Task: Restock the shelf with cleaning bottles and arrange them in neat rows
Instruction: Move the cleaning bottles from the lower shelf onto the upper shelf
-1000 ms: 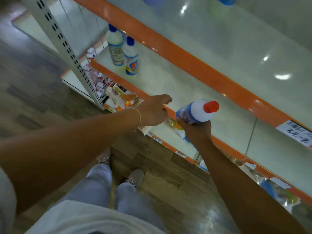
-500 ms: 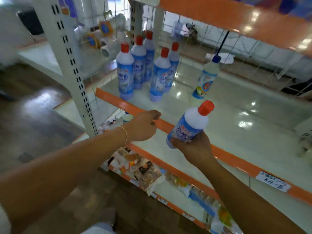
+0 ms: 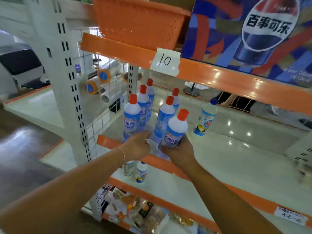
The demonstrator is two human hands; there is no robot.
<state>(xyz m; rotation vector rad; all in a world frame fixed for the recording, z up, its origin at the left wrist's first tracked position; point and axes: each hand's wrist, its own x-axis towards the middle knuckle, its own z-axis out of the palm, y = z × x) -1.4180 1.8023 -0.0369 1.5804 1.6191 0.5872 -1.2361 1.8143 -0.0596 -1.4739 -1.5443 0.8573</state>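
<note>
The right hand [image 3: 179,150] grips a red-capped bottle [image 3: 175,130] over the shelf edge [image 3: 108,142]; the left hand [image 3: 137,146], loosely curled and empty, rests on that edge before 5 standing bottles [image 3: 146,107].

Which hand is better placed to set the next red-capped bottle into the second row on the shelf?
The right hand: it already grips the red-capped bottle just in front of the shorter two-bottle row. The left hand holds nothing and sits near the three-bottle row.

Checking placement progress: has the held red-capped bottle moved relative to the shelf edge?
Yes. The red-capped bottle in the right hand moved forward over the orange shelf edge, toward the standing rows.
</note>
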